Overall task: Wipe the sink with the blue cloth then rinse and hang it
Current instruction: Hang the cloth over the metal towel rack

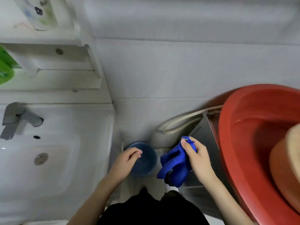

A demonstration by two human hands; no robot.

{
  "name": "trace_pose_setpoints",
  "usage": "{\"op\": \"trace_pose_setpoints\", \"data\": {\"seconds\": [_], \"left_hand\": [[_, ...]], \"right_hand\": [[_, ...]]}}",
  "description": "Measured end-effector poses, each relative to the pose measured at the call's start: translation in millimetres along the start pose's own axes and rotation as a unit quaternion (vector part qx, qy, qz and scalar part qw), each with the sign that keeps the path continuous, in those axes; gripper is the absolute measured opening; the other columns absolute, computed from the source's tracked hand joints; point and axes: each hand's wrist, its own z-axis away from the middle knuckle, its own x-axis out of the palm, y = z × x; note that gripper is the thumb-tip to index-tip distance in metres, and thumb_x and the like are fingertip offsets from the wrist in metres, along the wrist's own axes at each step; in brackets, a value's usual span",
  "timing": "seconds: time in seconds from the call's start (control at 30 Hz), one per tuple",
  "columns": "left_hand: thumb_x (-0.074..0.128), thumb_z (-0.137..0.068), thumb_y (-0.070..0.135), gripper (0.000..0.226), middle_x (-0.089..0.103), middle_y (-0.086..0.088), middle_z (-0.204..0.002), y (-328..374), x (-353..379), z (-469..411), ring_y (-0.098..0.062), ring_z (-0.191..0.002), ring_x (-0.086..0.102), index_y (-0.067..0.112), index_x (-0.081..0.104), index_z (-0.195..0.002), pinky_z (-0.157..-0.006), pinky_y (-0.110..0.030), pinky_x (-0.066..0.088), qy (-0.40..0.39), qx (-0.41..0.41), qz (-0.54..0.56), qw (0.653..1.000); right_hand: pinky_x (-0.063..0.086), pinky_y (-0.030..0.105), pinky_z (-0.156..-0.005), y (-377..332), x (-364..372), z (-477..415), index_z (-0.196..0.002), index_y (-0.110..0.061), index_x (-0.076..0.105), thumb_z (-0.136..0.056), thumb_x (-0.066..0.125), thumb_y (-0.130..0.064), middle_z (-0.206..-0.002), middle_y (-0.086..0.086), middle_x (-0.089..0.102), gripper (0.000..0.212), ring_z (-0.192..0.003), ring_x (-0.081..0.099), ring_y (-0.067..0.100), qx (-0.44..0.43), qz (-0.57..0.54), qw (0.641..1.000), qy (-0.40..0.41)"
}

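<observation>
The blue cloth (174, 164) hangs bunched from my right hand (197, 158), which pinches its top end between thumb and fingers, right of the sink and in front of a metal box. My left hand (125, 161) hovers over a blue bucket (144, 161) on the floor, fingers loosely curled and holding nothing. The white sink (53, 159) fills the lower left, with a grey faucet (17, 119) at its back and a metal drain (40, 158) in the basin.
A large red basin (246, 127) with a tan object inside sits at the right on a metal box (206, 137). A pale hose (178, 120) loops by the tiled wall. White shelves (65, 75) with a green item (6, 69) hang above the sink.
</observation>
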Motion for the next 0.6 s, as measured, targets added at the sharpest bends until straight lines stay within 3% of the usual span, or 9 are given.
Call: {"op": "trace_pose_setpoints", "data": {"seconds": [0.1,0.23,0.33,0.4,0.47,0.53,0.6], "left_hand": [[0.056,-0.099,0.014,0.027,0.072,0.019,-0.09,32,-5,-32,0.004,-0.089,0.064,0.038,0.066,-0.09,-0.087,-0.019,0.046,0.003,0.035,0.013,0.999],[0.055,-0.099,0.012,0.024,0.071,0.004,-0.106,69,-8,-63,-0.016,-0.105,0.065,0.033,0.067,-0.097,-0.098,-0.03,0.047,0.015,0.062,0.07,0.996],[0.058,-0.097,0.026,0.024,0.066,0.004,-0.121,102,-8,-77,-0.008,-0.117,0.059,0.044,0.065,-0.111,-0.1,-0.019,0.041,-0.01,0.104,0.112,0.988],[0.058,-0.089,0.046,0.031,0.06,0.017,-0.132,127,-8,-81,0.002,-0.125,0.051,0.058,0.058,-0.118,-0.103,-0.013,0.038,-0.046,0.136,0.125,0.982],[0.061,-0.087,0.05,0.044,0.054,0.025,-0.138,147,-4,-83,0.003,-0.134,0.044,0.058,0.051,-0.128,-0.109,-0.018,0.036,-0.083,0.175,0.104,0.976],[0.067,-0.087,0.041,0.045,0.06,0.023,-0.132,159,2,-83,0.001,-0.129,0.05,0.052,0.054,-0.129,-0.107,-0.023,0.04,-0.106,0.199,0.077,0.971],[0.072,-0.082,0.037,0.033,0.071,0.005,-0.113,165,6,-79,-0.004,-0.108,0.062,0.035,0.067,-0.114,-0.097,-0.034,0.05,-0.094,0.19,0.084,0.974]], "right_hand": [[0.042,0.017,-0.06,-33,-2,-27,-0.075,0.002,0.052,-0.1,0.056,-0.013,-0.064,-0.004,0.053,0.029,-0.06,0.05,0.008,-0.026,-0.01,0.999,-0.036],[0.042,0.022,-0.061,-85,-7,-55,-0.074,0.007,0.051,-0.096,0.06,-0.019,-0.068,0.003,0.052,0.036,-0.065,0.049,0.009,-0.092,-0.015,0.992,-0.084],[0.042,0.02,-0.058,-125,-14,-69,-0.071,0.003,0.053,-0.091,0.058,-0.023,-0.068,0.003,0.052,0.034,-0.065,0.049,0.01,-0.128,-0.018,0.984,-0.121],[0.042,0.019,-0.057,-148,-20,-74,-0.067,-0.004,0.056,-0.09,0.058,-0.023,-0.067,0.002,0.053,0.03,-0.064,0.05,0.012,-0.135,-0.032,0.979,-0.147],[0.043,0.019,-0.056,-167,-25,-77,-0.067,-0.008,0.058,-0.088,0.06,-0.026,-0.066,0.002,0.055,0.027,-0.064,0.051,0.013,-0.142,-0.044,0.974,-0.169],[0.042,0.013,-0.05,-182,-31,-78,-0.065,-0.015,0.061,-0.088,0.059,-0.027,-0.06,-0.004,0.057,0.026,-0.055,0.053,0.006,-0.158,-0.043,0.971,-0.176],[0.038,0.01,-0.044,-193,-38,-80,-0.061,-0.023,0.064,-0.089,0.057,-0.025,-0.053,-0.012,0.055,0.029,-0.047,0.05,-0.001,-0.179,-0.038,0.969,-0.167]]}}
